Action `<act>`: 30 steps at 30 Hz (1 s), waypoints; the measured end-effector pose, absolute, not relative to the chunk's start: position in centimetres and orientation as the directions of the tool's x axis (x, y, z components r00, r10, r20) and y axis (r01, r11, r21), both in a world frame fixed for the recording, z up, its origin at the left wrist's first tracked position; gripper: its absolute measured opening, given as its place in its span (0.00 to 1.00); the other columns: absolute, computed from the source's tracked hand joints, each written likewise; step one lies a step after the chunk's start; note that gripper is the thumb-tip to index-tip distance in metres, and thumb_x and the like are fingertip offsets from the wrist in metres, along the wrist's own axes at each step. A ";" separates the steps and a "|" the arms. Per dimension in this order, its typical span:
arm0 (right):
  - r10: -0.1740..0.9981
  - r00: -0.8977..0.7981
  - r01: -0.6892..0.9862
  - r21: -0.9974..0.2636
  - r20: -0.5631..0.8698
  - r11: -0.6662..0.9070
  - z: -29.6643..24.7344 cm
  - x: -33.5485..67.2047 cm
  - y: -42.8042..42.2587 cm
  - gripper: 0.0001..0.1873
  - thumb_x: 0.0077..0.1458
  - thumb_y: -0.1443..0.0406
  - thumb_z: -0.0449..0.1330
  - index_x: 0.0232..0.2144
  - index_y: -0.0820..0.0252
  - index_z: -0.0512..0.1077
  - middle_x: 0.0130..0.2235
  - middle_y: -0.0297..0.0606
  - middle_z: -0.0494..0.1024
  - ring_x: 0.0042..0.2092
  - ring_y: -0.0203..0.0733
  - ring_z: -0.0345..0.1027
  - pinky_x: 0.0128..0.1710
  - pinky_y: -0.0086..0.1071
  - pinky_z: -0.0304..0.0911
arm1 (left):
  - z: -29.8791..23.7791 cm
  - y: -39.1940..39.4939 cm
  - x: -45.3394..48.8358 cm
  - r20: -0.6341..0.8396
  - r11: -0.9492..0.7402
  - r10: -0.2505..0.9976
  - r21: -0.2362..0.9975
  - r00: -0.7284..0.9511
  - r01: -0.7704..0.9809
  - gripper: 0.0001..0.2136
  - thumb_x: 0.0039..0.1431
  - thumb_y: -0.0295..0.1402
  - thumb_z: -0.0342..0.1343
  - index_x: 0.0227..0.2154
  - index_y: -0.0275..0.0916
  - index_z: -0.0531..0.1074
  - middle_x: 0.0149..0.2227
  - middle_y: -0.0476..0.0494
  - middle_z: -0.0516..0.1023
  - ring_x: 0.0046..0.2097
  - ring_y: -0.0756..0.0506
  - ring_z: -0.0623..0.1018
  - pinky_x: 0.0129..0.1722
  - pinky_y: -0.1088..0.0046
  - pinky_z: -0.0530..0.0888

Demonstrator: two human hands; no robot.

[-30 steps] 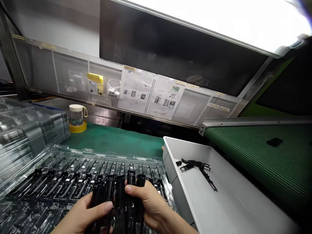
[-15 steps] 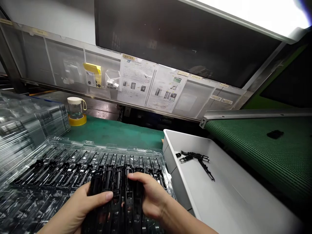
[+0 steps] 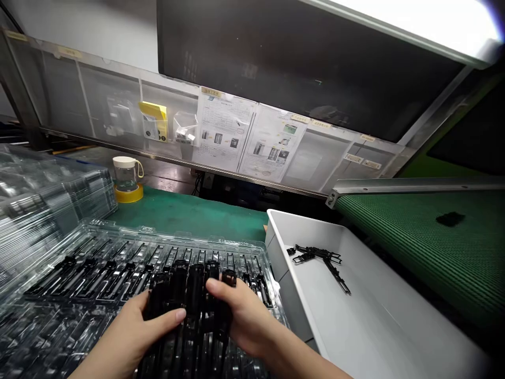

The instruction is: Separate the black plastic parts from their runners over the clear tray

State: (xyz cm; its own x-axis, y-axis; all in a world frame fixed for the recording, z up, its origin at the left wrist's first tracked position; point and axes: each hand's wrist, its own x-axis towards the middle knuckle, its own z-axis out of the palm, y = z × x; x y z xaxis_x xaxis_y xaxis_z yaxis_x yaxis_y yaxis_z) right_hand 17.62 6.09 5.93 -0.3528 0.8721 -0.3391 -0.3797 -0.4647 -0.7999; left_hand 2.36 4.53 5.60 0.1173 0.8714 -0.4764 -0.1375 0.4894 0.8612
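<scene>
Bundle of black parts (image 3: pixel 189 310) raised slightly, left hand (image 3: pixel 132 337) and right hand (image 3: pixel 240 316) clamped on it, over clear tray (image 3: pixel 51 295)

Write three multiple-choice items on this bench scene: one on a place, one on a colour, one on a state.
1. Where do the loose black parts lie?
A. in the white bin
B. on the belt
C. beside the jar

2. What colour is the tape roll under the jar?
A. red
B. yellow
C. blue

3. What are the left hand and right hand doing?
A. resting flat on the mat
B. lifting the bin
C. gripping a bunch of black strips

Answers: 1 A, the parts rest on the bin's floor. 2 B, a yellow ring shows below the jar. 3 C, the fingers of both hands close round the strips above the clear tray.
</scene>
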 end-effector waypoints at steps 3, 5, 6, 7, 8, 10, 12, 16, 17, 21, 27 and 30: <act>0.939 -0.343 -0.246 -0.964 -0.007 -0.098 6.6 17.4 5.3 0.12 0.41 0.67 0.61 0.32 0.65 0.68 0.31 0.36 0.70 0.35 0.36 0.64 0.38 0.30 0.58 | 5.4 4.3 2.1 -0.276 0.276 0.961 0.961 0.028 0.015 0.14 0.37 0.37 0.61 0.31 0.41 0.70 0.33 0.48 0.75 0.39 0.42 0.71 0.40 0.75 0.67; 0.933 -0.345 -0.108 -0.992 0.103 0.069 7.0 17.4 5.0 0.10 0.41 0.68 0.61 0.30 0.63 0.69 0.34 0.36 0.68 0.36 0.36 0.62 0.38 0.29 0.57 | 5.5 4.1 2.1 -0.130 0.130 0.991 0.991 0.022 0.011 0.12 0.38 0.39 0.60 0.29 0.44 0.72 0.34 0.51 0.74 0.41 0.43 0.70 0.39 0.79 0.67; 0.928 -0.348 -0.051 -0.991 0.133 0.123 7.2 17.4 4.9 0.09 0.40 0.68 0.61 0.29 0.62 0.69 0.35 0.36 0.67 0.36 0.36 0.62 0.38 0.29 0.57 | 5.6 4.0 2.1 -0.067 0.067 0.998 0.998 0.008 0.006 0.11 0.38 0.39 0.60 0.28 0.45 0.72 0.34 0.52 0.74 0.41 0.43 0.70 0.38 0.80 0.67; 0.923 -0.355 -0.011 -0.987 0.152 0.158 7.3 17.5 4.8 0.07 0.41 0.67 0.60 0.28 0.62 0.70 0.36 0.36 0.66 0.36 0.36 0.61 0.39 0.29 0.57 | 5.6 3.9 2.2 -0.022 0.022 1.000 1.000 -0.014 0.012 0.10 0.38 0.39 0.60 0.27 0.46 0.73 0.34 0.52 0.74 0.40 0.43 0.70 0.38 0.81 0.67; 0.917 -0.364 0.015 -0.984 0.160 0.177 7.4 17.5 4.8 0.06 0.41 0.67 0.60 0.27 0.63 0.70 0.37 0.37 0.66 0.36 0.36 0.61 0.40 0.30 0.57 | 5.7 3.8 2.2 0.008 -0.007 0.999 1.000 -0.039 0.023 0.09 0.38 0.38 0.60 0.27 0.46 0.74 0.34 0.51 0.74 0.40 0.43 0.71 0.38 0.81 0.67; 0.912 -0.379 0.031 -0.983 0.157 0.182 7.6 17.6 4.8 0.08 0.41 0.67 0.60 0.29 0.62 0.69 0.36 0.37 0.66 0.36 0.37 0.61 0.40 0.30 0.57 | 5.9 3.7 2.3 0.039 -0.035 0.996 0.998 -0.079 0.049 0.09 0.37 0.37 0.60 0.27 0.45 0.74 0.34 0.50 0.74 0.39 0.42 0.71 0.39 0.82 0.66; 0.911 -0.386 0.026 -0.985 0.146 0.169 7.7 17.6 4.9 0.09 0.42 0.67 0.60 0.31 0.61 0.68 0.36 0.37 0.66 0.36 0.37 0.61 0.40 0.30 0.57 | 5.9 3.6 2.4 0.047 -0.042 0.995 0.997 -0.091 0.062 0.07 0.37 0.38 0.60 0.23 0.45 0.73 0.34 0.50 0.73 0.40 0.42 0.70 0.39 0.82 0.66; 0.910 -0.389 0.040 -0.985 0.142 0.171 7.6 17.6 4.9 0.10 0.42 0.67 0.59 0.32 0.62 0.68 0.36 0.37 0.66 0.36 0.38 0.61 0.38 0.31 0.57 | 6.1 3.6 2.4 0.043 -0.046 0.998 0.996 0.039 0.079 0.06 0.42 0.38 0.57 0.19 0.43 0.69 0.31 0.50 0.72 0.36 0.44 0.70 0.36 0.81 0.67; 0.911 -0.388 0.041 -0.985 0.141 0.170 7.5 17.6 4.9 0.10 0.42 0.67 0.59 0.32 0.62 0.68 0.35 0.37 0.66 0.36 0.38 0.61 0.38 0.30 0.57 | 6.2 3.7 2.4 0.036 -0.042 0.997 0.996 0.068 0.082 0.06 0.43 0.38 0.57 0.19 0.43 0.69 0.31 0.50 0.72 0.36 0.44 0.70 0.36 0.80 0.67; 0.916 -0.387 -0.030 -0.994 0.107 0.104 7.0 17.8 4.8 0.08 0.45 0.64 0.58 0.31 0.61 0.67 0.31 0.36 0.67 0.34 0.38 0.62 0.35 0.31 0.58 | 7.7 4.3 1.2 -0.109 0.088 0.986 0.983 0.123 0.163 0.08 0.43 0.39 0.57 0.25 0.42 0.70 0.33 0.48 0.73 0.41 0.43 0.69 0.41 0.77 0.65; 0.906 -0.375 0.089 -0.965 0.197 0.246 7.7 17.2 4.8 0.04 0.45 0.65 0.57 0.25 0.60 0.69 0.34 0.38 0.67 0.35 0.39 0.62 0.35 0.31 0.58 | 10.9 5.2 -5.7 -0.233 0.232 0.973 0.970 -0.003 0.066 0.19 0.51 0.43 0.47 0.41 0.33 0.63 0.37 0.46 0.73 0.44 0.43 0.68 0.43 0.71 0.62; 0.782 -0.554 0.103 -0.908 0.286 0.406 7.7 16.1 4.8 0.05 0.42 0.67 0.58 0.27 0.59 0.71 0.38 0.40 0.66 0.36 0.39 0.62 0.36 0.31 0.59 | 10.6 4.3 -9.4 -0.222 0.236 0.966 0.966 -0.135 0.104 0.18 0.47 0.41 0.49 0.38 0.34 0.68 0.37 0.48 0.73 0.46 0.42 0.66 0.48 0.69 0.57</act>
State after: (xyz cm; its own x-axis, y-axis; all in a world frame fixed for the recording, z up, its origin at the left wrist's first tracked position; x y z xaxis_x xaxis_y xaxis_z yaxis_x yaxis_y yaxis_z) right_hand 16.11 4.78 7.72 -0.5543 0.7815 0.2863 0.1030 0.4058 -0.9082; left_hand -9.37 4.33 10.62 -0.1346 0.9658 -0.2218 0.1041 0.2364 0.9661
